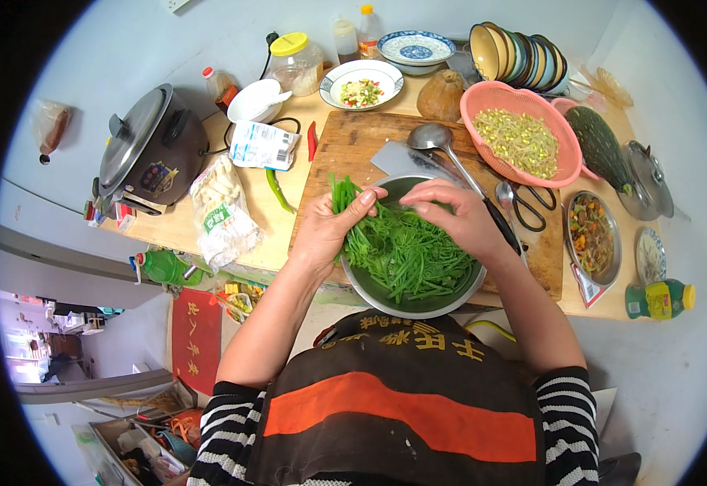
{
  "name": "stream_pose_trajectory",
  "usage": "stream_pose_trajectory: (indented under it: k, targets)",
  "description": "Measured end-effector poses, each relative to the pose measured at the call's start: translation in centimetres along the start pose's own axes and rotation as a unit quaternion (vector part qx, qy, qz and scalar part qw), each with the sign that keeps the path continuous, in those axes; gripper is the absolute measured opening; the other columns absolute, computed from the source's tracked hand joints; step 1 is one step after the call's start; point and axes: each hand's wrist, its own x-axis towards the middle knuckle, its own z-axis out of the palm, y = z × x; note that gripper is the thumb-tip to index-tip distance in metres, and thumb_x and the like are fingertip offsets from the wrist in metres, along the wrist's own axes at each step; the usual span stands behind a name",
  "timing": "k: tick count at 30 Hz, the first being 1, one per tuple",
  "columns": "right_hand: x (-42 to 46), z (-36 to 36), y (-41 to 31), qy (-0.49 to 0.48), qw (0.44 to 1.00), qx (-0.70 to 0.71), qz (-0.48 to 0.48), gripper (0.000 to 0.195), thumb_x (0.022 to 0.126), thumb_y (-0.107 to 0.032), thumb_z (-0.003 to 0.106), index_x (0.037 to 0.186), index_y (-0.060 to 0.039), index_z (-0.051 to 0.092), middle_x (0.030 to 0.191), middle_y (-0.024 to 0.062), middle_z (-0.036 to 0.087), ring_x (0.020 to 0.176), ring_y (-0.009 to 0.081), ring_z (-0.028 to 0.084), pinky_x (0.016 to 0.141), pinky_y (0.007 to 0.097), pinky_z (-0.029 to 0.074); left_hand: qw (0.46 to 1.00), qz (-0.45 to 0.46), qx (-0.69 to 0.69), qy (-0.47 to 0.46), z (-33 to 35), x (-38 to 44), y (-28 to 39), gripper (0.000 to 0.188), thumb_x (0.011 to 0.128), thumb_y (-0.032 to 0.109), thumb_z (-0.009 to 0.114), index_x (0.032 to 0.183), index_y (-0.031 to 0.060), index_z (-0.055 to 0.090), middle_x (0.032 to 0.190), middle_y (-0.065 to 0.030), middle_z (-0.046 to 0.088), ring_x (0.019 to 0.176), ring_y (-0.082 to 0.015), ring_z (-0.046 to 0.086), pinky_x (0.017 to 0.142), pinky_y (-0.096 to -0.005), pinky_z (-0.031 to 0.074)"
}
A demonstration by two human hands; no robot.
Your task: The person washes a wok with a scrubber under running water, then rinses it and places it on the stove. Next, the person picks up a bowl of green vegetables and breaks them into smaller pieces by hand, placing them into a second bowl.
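My left hand grips a bunch of green leafy stems over the left side of a metal bowl. More cut green stems with curly tendrils fill that bowl, which sits at the front edge of a wooden cutting board. Above the bowl's right part is my right hand, thumb and fingertips close together; whether they pinch anything is too small to tell. Behind the bowl, a cleaver and a ladle lie on the board. Black-handled scissors and a spoon are to the right.
A pink colander holds bean sprouts, beside a dark green squash. An oval metal dish of food stands right. A plate of chopped ingredients and a brown pumpkin stand behind. A lidded electric cooker and bagged mushrooms are left.
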Motion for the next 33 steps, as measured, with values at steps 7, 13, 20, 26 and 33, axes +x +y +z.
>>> stream_pose_trajectory:
  k: [7,13,20,26,33]
  targets:
    - [0.5,1.6,0.1,-0.028,0.998,-0.049,-0.029,0.011,0.075,-0.008,0.066,0.084,-0.0014,0.064,0.084,0.006,0.061,0.086,0.0172,0.056,0.079,0.0289,0.041,0.999,-0.043,-0.007,-0.02,0.4,-0.1,0.3,0.018,0.087,0.02,0.06,0.087,0.0025,0.063,0.084,-0.0018,0.062,0.073,-0.0071,0.054,0.068,-0.0221,0.044]
    - [0.1,2.6,0.9,0.084,0.994,0.005,0.074,0.012,0.073,-0.01,0.062,0.076,0.0008,0.063,0.076,0.0057,0.063,0.071,0.0144,0.057,0.069,0.0269,0.043,0.994,0.065,0.088,-0.013,1.3,-1.1,-1.2,0.02,0.09,0.022,0.056,0.085,0.0026,0.061,0.078,0.0,0.057,0.072,-0.006,0.05,0.067,-0.0212,0.041]
    - [0.2,1.3,0.5,0.055,0.977,0.193,0.077,0.016,0.087,-0.013,0.056,0.094,-0.0002,0.062,0.094,0.0025,0.06,0.086,0.0105,0.055,0.081,0.0242,0.042,0.997,0.037,0.045,-0.042,1.7,-0.8,-0.4,0.022,0.091,0.027,0.053,0.086,0.0056,0.054,0.082,0.0006,0.059,0.071,-0.006,0.047,0.068,-0.0206,0.04]
    - [0.4,2.8,1.0,0.002,0.941,0.323,0.1,0.026,0.092,-0.019,0.05,0.112,-0.0037,0.056,0.106,0.004,0.057,0.097,0.0084,0.053,0.085,0.0265,0.043,0.997,0.029,0.03,-0.068,1.4,-0.7,-0.1,0.017,0.089,0.02,0.057,0.094,0.0048,0.051,0.076,-0.0003,0.055,0.072,-0.0075,0.05,0.069,-0.0212,0.041]
    - [-2.7,0.2,3.4,-0.215,0.905,-0.367,-0.009,0.02,0.069,-0.013,0.067,0.09,-0.011,0.064,0.102,0.0055,0.056,0.104,0.0237,0.048,0.09,0.0359,0.034,0.998,0.046,-0.036,-0.024,-0.6,-1.2,4.1,0.017,0.092,0.023,0.05,0.091,0.0059,0.053,0.068,0.0001,0.05,0.067,-0.0092,0.046,0.061,-0.0219,0.039]
